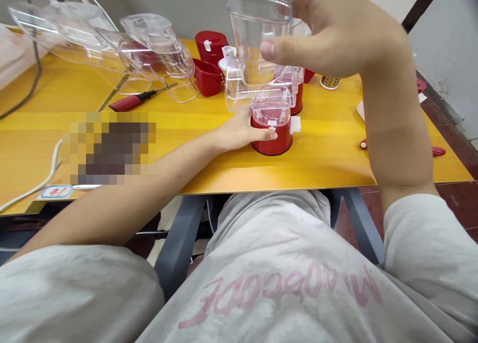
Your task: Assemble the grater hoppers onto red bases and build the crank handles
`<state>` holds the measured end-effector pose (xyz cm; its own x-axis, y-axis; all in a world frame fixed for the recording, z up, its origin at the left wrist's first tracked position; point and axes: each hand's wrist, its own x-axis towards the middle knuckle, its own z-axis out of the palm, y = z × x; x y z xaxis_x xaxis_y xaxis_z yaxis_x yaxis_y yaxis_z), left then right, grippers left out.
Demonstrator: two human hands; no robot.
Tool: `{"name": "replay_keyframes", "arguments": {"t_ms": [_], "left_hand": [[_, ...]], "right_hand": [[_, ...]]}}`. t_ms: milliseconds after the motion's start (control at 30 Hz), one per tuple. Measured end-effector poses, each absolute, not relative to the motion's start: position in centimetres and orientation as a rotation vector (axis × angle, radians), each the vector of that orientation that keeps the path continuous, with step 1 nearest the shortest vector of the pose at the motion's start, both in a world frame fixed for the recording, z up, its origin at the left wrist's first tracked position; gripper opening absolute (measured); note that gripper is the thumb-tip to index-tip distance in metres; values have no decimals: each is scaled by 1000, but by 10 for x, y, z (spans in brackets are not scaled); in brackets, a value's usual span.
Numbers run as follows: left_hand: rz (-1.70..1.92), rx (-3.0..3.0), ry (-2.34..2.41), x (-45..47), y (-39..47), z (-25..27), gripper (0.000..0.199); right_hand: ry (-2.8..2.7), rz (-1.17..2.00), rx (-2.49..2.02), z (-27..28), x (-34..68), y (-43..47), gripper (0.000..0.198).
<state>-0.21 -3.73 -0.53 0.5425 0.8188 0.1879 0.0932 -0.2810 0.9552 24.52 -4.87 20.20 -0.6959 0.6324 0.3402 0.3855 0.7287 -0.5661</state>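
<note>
Head view, yellow tabletop (328,139), items as folls: red base (272,146), upright close to near edge, gripped by left hand (239,131), thumb across near face, other fingers hidden behind. Clear hopper (252,34), upright above base w/ clear horizontal tube (235,91) btwn, right hand (332,39) curved round its right side, thumb over near wall, fingers partly hidden & blurred, so can't tell if pinching. Misc: red-handled screwdriver (130,102), left; clear plastic pcs (153,34), far left; red canister (214,49) & red cup (207,79), far side; perforated strainer (330,82), far, right of hopper.
</note>
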Motion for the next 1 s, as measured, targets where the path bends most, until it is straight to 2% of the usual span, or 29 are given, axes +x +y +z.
{"name": "replay_keyframes", "arguments": {"t_ms": [33,133,200,300,367,433,600,700,867,1000], "left_hand": [[864,1726,764,-2,-37,-5,107],[876,1731,757,-2,-37,-6,103],[878,1739,763,-2,-37,-6,105],[890,1746,772,-3,-36,-8,107],[900,1750,775,-3,-35,-8,106],[900,1750,768,-3,-35,-8,104],[895,1749,717,1,-38,-4,101],[880,1747,715,2,-39,-2,98],[903,1753,715,1,-38,-4,104],[916,1751,732,1,-36,-7,106]], "right_hand": [[-2585,519,-752,209,243,-49,93],[-2799,386,-714,214,241,-37,96],[-2778,419,-725,208,242,-18,106],[-2788,391,-664,197,247,14,138],[-2814,356,-523,193,250,24,141],[-2813,321,-442,193,253,19,132],[-2759,227,-683,199,250,-21,113],[-2760,107,-702,201,245,-31,93],[-2705,-14,-938,200,230,-35,97],[-2666,-20,-1053,204,223,-54,83]]}}
